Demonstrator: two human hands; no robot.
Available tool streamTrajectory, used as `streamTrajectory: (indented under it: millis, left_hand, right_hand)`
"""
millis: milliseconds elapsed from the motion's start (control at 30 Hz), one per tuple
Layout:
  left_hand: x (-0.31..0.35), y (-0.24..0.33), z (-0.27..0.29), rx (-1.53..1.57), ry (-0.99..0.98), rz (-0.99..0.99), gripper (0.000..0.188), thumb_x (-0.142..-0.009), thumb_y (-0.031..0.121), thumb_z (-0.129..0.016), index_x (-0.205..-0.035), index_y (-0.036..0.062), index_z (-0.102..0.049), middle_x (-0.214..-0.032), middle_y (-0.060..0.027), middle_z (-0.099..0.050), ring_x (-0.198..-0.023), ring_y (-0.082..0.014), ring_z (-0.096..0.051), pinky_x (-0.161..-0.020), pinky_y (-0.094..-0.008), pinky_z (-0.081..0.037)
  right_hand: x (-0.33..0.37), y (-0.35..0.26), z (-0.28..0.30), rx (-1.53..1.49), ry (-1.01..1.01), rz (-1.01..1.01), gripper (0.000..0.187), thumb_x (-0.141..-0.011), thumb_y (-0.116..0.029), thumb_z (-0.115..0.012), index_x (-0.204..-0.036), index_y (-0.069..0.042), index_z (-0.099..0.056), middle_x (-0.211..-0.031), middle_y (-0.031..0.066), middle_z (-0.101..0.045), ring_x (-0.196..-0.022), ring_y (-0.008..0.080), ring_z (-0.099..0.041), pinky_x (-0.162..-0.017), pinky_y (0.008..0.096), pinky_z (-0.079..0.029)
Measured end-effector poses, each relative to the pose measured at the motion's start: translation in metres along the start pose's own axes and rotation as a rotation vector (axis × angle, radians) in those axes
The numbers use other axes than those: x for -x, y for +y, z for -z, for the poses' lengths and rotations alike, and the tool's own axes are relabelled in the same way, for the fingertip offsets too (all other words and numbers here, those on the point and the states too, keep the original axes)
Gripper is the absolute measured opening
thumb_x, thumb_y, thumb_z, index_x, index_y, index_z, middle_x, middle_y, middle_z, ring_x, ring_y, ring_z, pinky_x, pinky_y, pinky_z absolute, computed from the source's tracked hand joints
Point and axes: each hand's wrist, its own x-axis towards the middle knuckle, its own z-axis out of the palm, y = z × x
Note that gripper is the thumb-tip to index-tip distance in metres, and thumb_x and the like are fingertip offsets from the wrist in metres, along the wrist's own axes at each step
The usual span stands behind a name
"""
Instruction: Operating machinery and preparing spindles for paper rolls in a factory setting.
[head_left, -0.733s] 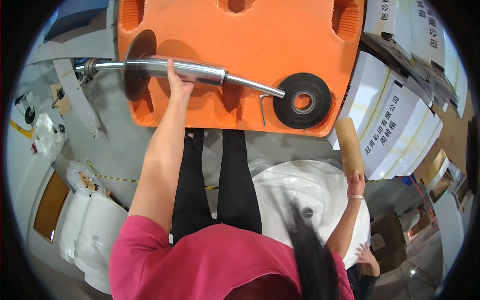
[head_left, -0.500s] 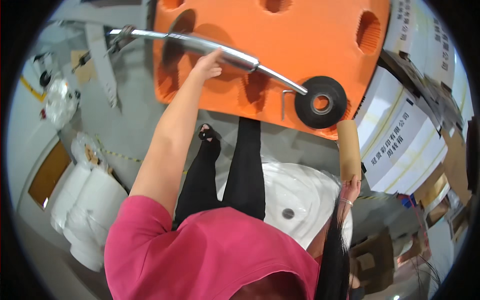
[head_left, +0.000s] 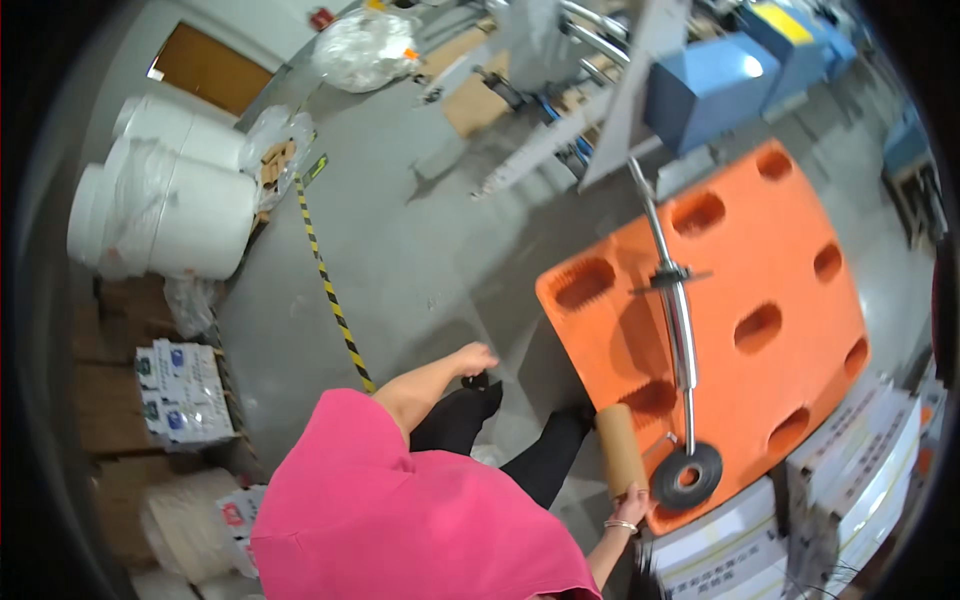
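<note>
In my right hand (head_left: 630,503) is a brown cardboard tube (head_left: 620,450), gripped at its lower end and held beside the orange pallet's near corner. My left hand (head_left: 477,358) is out in front of my body above the floor, empty, with its fingers loosely bent and apart from everything. A shiny metal roller shaft (head_left: 680,335) lies on the orange plastic pallet (head_left: 715,370), with a dark round flange (head_left: 670,279) around it. Near the shaft's close end lies a black ring-shaped disc (head_left: 700,488). A small hex key (head_left: 672,439) is partly visible beside that disc.
White cartons (head_left: 730,550) stand along the pallet's near right side. Grey-blue machinery (head_left: 710,85) is beyond the pallet. White wrapped rolls (head_left: 180,205) and stacked boxes (head_left: 185,390) are at the left. Black-and-yellow tape (head_left: 335,300) runs along the grey floor.
My left hand has let go of the roller shaft and drawn back. The view has turned left, showing more floor and the wrapped rolls. My right hand still holds the cardboard tube.
</note>
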Motion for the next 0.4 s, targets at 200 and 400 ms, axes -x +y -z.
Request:
streamTrajectory:
  millis: [200, 400]
  left_hand:
    - [0.058, -0.137, 0.085, 0.293, 0.056, 0.258, 0.028, -0.077, 0.031, -0.059, -0.068, 0.0041, -0.054, -0.054, -0.0016, -0.046, -0.042, -0.0118, -0.043, -0.037, -0.0283, -0.036]
    - [0.1, -0.226, 0.167, 0.445, 0.259, 0.228, 0.038, -0.073, 0.03, -0.06, -0.094, -0.002, -0.061, -0.075, -0.0127, -0.059, -0.064, -0.0238, -0.057, -0.053, -0.0383, -0.048]
  right_hand:
    - [0.043, -0.002, -0.144, 0.318, -0.161, 0.207, 0.024, -0.077, -0.015, -0.059, -0.067, -0.008, -0.038, -0.05, 0.002, -0.044, -0.039, 0.0099, -0.039, -0.036, 0.0242, -0.031]
    - [0.025, 0.004, -0.3, 0.443, -0.325, 0.402, 0.024, -0.076, -0.016, -0.061, -0.067, -0.007, -0.04, -0.054, 0.0007, -0.044, -0.043, 0.0093, -0.039, -0.039, 0.0241, -0.033]
